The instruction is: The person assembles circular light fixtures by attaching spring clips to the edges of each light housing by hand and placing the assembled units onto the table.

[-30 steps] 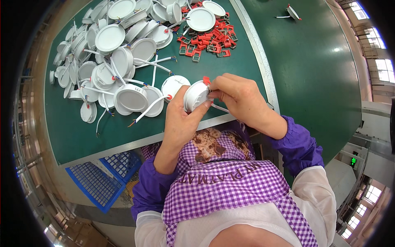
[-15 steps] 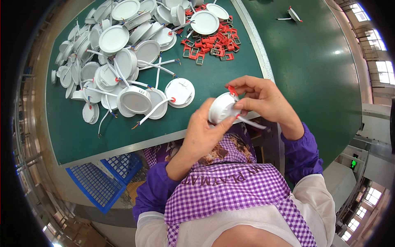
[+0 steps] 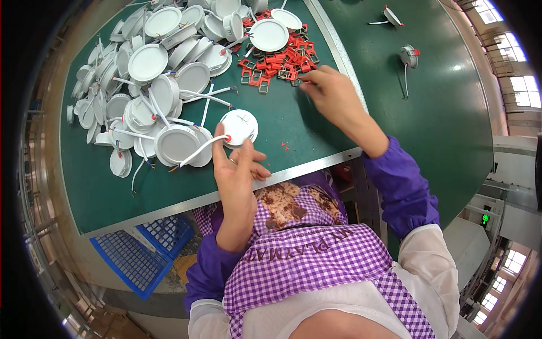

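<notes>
My left hand (image 3: pixel 237 178) reaches to a round white downlight (image 3: pixel 240 124) lying back side up near the table's front edge. Its fingers are spread around the near rim, beside the white cable that leaves the light at a red grommet. Farther right, my right hand (image 3: pixel 336 101) has thumb and forefinger pinched at a red clip with a metal frame (image 3: pixel 296 82), at the near edge of a heap of red clips (image 3: pixel 276 63). The fingertips partly hide that clip.
A large heap of white downlights (image 3: pixel 148 62) covers the table's left side. A metal strip (image 3: pixel 333 39) divides it from another green surface (image 3: pixel 429 118), where a downlight with a red clip (image 3: pixel 409 57) and another downlight (image 3: pixel 390 16) lie. Blue baskets (image 3: pixel 132 260) stand below left.
The downlight I held in both hands now lies on the right-hand surface. My left hand has moved left to another downlight; my right hand has gone forward to the red clips.
</notes>
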{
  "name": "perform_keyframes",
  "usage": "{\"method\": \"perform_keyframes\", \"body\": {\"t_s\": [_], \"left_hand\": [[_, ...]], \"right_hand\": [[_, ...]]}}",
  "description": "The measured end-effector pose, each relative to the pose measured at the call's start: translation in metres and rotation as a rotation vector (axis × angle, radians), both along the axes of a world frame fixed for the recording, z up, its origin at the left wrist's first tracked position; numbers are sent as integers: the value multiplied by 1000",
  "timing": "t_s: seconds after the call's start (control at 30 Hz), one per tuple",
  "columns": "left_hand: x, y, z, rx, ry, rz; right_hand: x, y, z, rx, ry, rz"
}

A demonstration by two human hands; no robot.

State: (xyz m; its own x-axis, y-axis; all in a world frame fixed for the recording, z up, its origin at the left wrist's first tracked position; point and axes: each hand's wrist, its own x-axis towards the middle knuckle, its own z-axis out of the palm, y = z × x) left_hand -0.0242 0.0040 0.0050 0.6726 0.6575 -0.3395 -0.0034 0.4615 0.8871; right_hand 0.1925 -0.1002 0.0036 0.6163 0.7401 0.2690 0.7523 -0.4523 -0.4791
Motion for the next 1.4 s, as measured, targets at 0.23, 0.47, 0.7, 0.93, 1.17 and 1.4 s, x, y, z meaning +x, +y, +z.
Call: {"method": "perform_keyframes", "body": {"t_s": [0.23, 0.47, 0.7, 0.93, 1.17, 1.4], "left_hand": [[-6, 2, -15, 363, 112, -74], [2, -3, 1, 9, -201, -14], [13, -7, 1, -39, -231, 8], [16, -4, -7, 68, -104, -21], [16, -3, -7, 329, -17, -106], [12, -2, -4, 288, -95, -150]], "right_hand": [[-13, 7, -13, -117, -56, -35], [-21, -13, -10, -74, -160, 28], [-66, -12, 29, 206, 677, 1], [-79, -14, 30, 205, 338, 174], [-85, -12, 30, 149, 216, 191], [-73, -11, 25, 254, 631, 160]]}}
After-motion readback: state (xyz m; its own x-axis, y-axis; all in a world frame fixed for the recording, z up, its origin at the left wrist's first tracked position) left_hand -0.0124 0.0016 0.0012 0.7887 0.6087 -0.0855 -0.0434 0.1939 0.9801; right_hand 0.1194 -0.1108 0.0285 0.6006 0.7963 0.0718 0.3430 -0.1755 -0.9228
